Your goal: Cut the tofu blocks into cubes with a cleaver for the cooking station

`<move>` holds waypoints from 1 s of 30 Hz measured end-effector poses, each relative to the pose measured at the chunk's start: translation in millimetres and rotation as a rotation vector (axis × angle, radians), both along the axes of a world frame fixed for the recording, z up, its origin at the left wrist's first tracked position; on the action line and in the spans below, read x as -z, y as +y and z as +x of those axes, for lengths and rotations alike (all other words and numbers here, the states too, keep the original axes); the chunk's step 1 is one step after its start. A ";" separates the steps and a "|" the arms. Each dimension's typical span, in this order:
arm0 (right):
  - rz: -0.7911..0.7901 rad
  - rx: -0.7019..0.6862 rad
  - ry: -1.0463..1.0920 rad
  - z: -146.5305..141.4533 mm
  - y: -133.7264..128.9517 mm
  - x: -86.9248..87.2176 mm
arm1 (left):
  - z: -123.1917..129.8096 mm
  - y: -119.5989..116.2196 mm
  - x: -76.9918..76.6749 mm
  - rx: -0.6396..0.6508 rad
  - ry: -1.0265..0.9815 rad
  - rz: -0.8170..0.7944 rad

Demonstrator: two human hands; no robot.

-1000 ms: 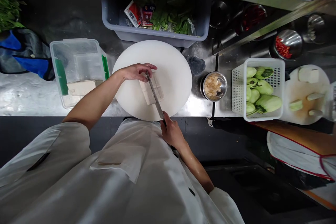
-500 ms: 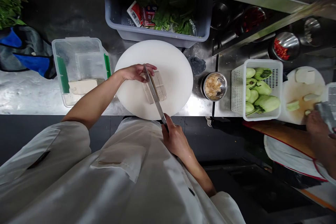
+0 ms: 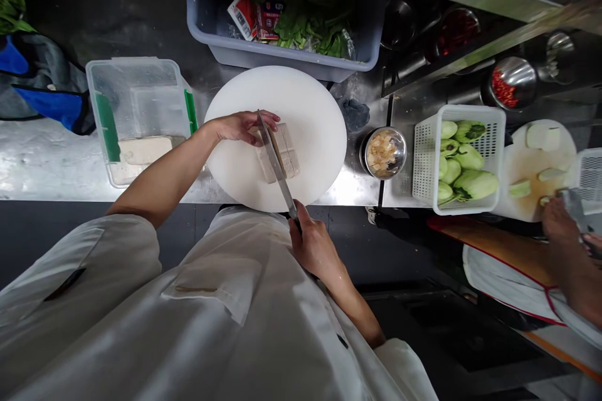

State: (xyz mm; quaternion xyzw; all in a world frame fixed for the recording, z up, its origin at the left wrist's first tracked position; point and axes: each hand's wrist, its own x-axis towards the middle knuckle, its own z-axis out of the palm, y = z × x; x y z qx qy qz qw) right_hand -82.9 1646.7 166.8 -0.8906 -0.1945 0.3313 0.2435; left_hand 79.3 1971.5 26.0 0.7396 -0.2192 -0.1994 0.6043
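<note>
A pale block of tofu [image 3: 290, 149] lies on the round white cutting board [image 3: 235, 182], with lines dividing its top. My left hand [image 3: 242, 126] rests at its far end, thumb and fingertips around the corner. My right hand [image 3: 314, 243] is wrapped around the handle of a long knife [image 3: 278, 169]. The blade lies slantwise across the tofu, its tip by my left fingers. How deep the edge sits in the block cannot be seen.
Left of the board, a clear container [image 3: 136, 84] holds more pale blocks. Behind stands a grey bin [image 3: 291, 57] with leafy greens and packets. To the right are a metal bowl [image 3: 383, 153] of pale slices and a white basket [image 3: 426, 169] of green vegetables. A co-worker's hand [image 3: 559, 219] is further right.
Both hands, the knife and the tofu keep almost the same places relative to each other. The whole view has shifted slightly. At far right, the co-worker's hand has moved a little.
</note>
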 end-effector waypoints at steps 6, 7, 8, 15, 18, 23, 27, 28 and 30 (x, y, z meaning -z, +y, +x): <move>-0.024 -0.009 -0.014 0.6 3.9 1.2 | 0.0 0.5 3.8 -0.020 -0.047 0.070; -0.029 -0.009 -0.012 0.7 4.9 1.6 | -0.1 0.5 4.1 -0.027 -0.057 0.082; -0.035 -0.006 -0.009 0.8 5.9 1.9 | -0.1 0.5 4.4 -0.031 -0.065 0.091; -0.079 0.000 -0.006 0.1 9.9 8.9 | 1.2 0.9 7.6 -0.002 -0.075 0.090; -0.069 -0.021 0.011 0.9 10.5 22.8 | 1.1 1.4 6.7 0.016 -0.059 0.060; -0.086 -0.018 0.008 1.7 10.6 59.2 | 1.5 3.9 4.2 0.061 -0.027 0.031; -0.051 -0.007 0.000 2.3 7.2 72.4 | 1.7 4.3 4.7 0.071 -0.026 0.049; -0.027 -0.005 -0.001 2.5 5.2 69.8 | 1.4 4.0 4.9 0.072 -0.031 0.055; 0.025 -0.003 0.003 2.1 -1.3 57.0 | 0.5 3.1 4.9 0.066 -0.044 0.068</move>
